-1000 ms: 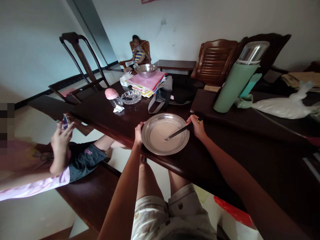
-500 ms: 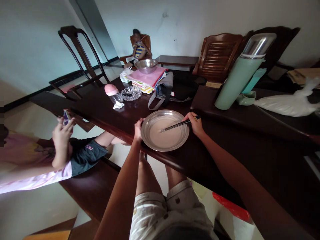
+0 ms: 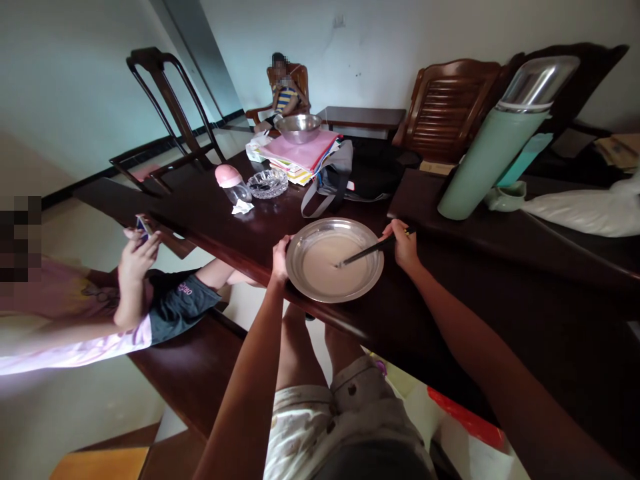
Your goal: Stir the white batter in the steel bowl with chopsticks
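Observation:
A wide metal bowl [image 3: 295,270] stands near the front edge of the dark wooden table, holding a pale, beige-pink liquid [image 3: 325,267]. My left hand [image 3: 282,259] grips the bowl's left rim. In my right hand [image 3: 403,244], at the bowl's right side, is a pair of dark chopsticks [image 3: 367,251]. They slant down to the left across the rim, and their tips are in the liquid, coated with some of it.
Behind the bowl are a grey-strapped bag [image 3: 340,180], papers with a steel bowl [image 3: 300,130] on top, a glass ashtray [image 3: 269,184] and a pink-capped bottle [image 3: 231,183]. A green thermos [image 3: 495,157] stands right. A seated person [image 3: 135,267] holds a phone at left; another sits farther back.
The chopsticks' tips have shifted a little within the liquid, and my right hand has turned slightly. The whole view has swung a bit, moving the scene rightward. My left hand keeps its hold.

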Action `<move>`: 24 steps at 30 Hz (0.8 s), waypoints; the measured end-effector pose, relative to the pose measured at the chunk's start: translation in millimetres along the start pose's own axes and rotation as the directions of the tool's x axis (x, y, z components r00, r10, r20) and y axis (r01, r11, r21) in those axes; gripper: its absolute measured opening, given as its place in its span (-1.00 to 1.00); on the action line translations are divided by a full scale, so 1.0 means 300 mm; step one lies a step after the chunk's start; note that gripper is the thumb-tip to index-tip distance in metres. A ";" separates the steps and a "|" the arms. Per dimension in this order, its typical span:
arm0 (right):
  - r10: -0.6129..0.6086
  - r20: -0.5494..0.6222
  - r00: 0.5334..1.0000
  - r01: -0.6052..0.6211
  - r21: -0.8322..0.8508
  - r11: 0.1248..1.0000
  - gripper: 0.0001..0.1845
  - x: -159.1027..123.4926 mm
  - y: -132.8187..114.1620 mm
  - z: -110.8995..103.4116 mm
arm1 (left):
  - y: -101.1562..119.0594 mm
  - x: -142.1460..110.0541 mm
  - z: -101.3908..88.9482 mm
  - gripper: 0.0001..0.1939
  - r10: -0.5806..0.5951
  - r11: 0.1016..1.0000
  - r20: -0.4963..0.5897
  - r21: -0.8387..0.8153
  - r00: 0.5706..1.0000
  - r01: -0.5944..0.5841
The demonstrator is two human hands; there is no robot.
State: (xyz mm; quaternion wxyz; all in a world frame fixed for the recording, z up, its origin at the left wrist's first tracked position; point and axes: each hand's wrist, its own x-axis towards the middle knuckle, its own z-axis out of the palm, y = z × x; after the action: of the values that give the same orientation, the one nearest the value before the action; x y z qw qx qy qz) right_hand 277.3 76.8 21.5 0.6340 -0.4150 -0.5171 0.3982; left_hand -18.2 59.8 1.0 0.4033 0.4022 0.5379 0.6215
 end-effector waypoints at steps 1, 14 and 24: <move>0.017 0.007 1.000 -0.017 0.016 1.000 -0.54 -0.003 0.000 0.002 | 0.001 0.000 0.000 -0.64 0.006 1.000 0.008 -0.004 1.000 -0.006; 0.039 0.062 0.997 -0.042 0.050 0.998 -0.55 -0.006 -0.007 0.011 | 0.039 -0.017 0.003 -0.65 -0.004 0.999 0.036 -0.047 0.999 0.006; 0.008 -0.007 1.000 -0.008 0.059 0.998 -0.57 -0.002 -0.009 -0.011 | 0.055 -0.009 0.012 -0.60 -0.186 0.956 0.154 -0.199 0.970 0.215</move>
State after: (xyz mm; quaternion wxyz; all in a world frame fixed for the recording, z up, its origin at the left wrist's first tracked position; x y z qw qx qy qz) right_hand 280.7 74.9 23.5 0.6461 -0.3995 -0.5013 0.4142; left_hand -15.0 56.9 17.6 0.5405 0.3404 0.4775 0.6033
